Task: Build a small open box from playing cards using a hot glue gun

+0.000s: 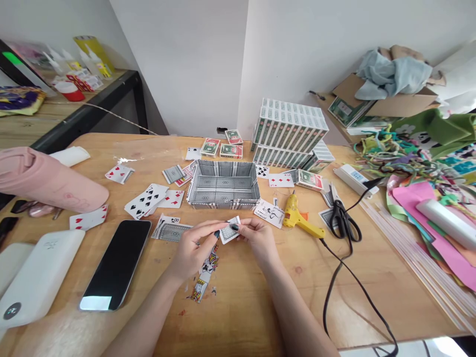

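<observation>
Both hands meet at the front middle of the table, pinching a small patterned card piece between them. My left hand grips its left edge, and my right hand holds the right side, thumb on top. Just behind stands an open box built from grey-backed playing cards. Cut face-card strips lie below my left hand. To the right rests a yellow glue gun with its cable, beside a joker card. Black-handled scissors lie farther right.
Stacked card packs stand at the back. On the left are a black phone, a white power bank and a pink rolled item. A power strip, clear glue sticks and coloured felt occupy the right.
</observation>
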{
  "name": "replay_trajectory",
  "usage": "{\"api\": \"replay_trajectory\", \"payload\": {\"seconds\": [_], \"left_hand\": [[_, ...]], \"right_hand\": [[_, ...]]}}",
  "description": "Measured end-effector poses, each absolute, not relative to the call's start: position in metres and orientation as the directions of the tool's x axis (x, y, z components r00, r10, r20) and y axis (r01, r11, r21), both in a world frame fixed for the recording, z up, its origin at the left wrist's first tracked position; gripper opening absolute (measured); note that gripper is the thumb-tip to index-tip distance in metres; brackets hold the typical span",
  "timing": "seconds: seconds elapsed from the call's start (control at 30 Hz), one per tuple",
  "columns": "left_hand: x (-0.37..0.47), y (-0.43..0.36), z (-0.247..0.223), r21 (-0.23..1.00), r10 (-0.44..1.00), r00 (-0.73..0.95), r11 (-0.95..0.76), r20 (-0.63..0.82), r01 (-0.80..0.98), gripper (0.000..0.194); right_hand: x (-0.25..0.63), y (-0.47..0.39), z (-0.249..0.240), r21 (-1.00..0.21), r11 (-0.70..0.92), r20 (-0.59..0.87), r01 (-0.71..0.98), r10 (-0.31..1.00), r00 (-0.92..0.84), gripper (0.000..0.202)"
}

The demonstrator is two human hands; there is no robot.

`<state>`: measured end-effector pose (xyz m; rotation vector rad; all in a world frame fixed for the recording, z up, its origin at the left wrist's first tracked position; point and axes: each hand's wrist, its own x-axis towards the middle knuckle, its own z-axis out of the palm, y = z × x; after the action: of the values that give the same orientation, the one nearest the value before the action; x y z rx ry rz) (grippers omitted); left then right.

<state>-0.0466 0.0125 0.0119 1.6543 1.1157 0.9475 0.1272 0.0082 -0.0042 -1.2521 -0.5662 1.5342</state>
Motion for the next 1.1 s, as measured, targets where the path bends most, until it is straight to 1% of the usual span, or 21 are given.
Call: {"api": "replay_trajectory", "payload": {"seconds": [0.2,0.27,0.4,0.6,0.73,0.83,0.93,1.1], "left_hand": [[-0.0465,0.0108,0.0142,0.989,0.959,0.285,-0.035,-0.007,0.141,0.028],[-0.0457,0.0104,0.0147,0.991,0.961,0.276,-0.011,-0.026,0.133,0.028],[-0.0441,0.011,0.0149,0.985,0.969,0.247,-0.026,-0.017,0.168,0.027],[-0.0439,0.0108,0.0163,0.986,0.969,0.243,0.009,-0.05,0.167,0.028],[-0.0441,0.0103,0.017,0.979,0.973,0.228,-0.013,-0.035,0.203,0.028],[-0.0445,0.0107,0.0175,0.984,0.969,0.245,-0.023,-0.022,0.179,0.028],[-0.0442,0.0114,0.0179,0.987,0.967,0.252,0.001,-0.042,0.159,0.028],[-0.0431,0.0122,0.0187,0.982,0.97,0.237,-0.001,-0.044,0.189,0.029]], "right_hand": [[0.128,0.0078,-0.0047,-0.83,-0.367,-0.429,-0.42,0.901,0.061,0.025],[0.1284,0.0078,-0.0046,-0.833,-0.366,-0.428,-0.416,0.901,0.065,0.026],[0.1284,0.008,-0.0045,-0.833,-0.364,-0.427,-0.416,0.902,0.066,0.026],[0.1275,0.0085,-0.0035,-0.828,-0.369,-0.434,-0.421,0.899,0.066,0.026],[0.1274,0.0082,-0.0025,-0.826,-0.364,-0.431,-0.43,0.9,0.066,0.025],[0.1276,0.0077,-0.0025,-0.822,-0.367,-0.435,-0.436,0.898,0.063,0.026],[0.1279,0.0075,-0.0032,-0.821,-0.371,-0.439,-0.434,0.896,0.064,0.026],[0.1276,0.0077,-0.0029,-0.822,-0.375,-0.439,-0.429,0.897,0.057,0.028]]}}
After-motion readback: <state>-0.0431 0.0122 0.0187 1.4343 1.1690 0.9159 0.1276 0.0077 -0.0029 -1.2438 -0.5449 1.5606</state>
